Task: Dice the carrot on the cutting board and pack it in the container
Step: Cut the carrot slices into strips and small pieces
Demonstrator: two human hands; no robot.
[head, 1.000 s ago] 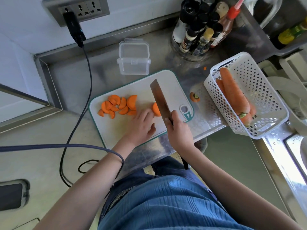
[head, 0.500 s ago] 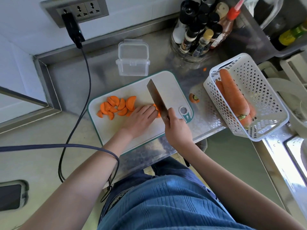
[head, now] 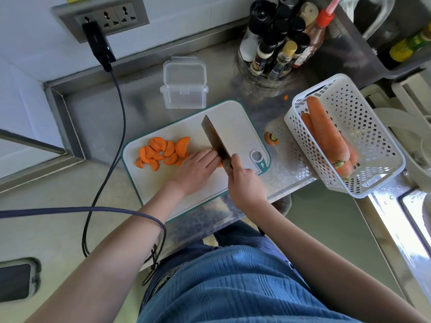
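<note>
A white cutting board [head: 233, 117] with a teal rim lies on the steel counter. A pile of half-round carrot slices [head: 162, 151] sits on its left part. My left hand [head: 196, 169] lies over a remaining carrot piece [head: 220, 164], fingers fairly straight and pressing it down; only slivers of orange show. My right hand [head: 242, 180] grips the handle of a cleaver [head: 215, 138], whose blade stands against my left fingertips on that piece. A clear plastic container [head: 184, 89] stands open behind the board with nothing in it.
A white perforated basket [head: 373, 141] at the right holds whole carrots [head: 326, 134]. A cut carrot top [head: 271, 138] lies between board and basket. Bottles [head: 279, 43] stand at the back. A black cable [head: 116, 113] runs from the wall socket down the left; a phone [head: 16, 280] lies at lower left.
My left hand slid forward and covered the carrot piece. The cleaver shifted left and now stands against my fingertips on that piece.
</note>
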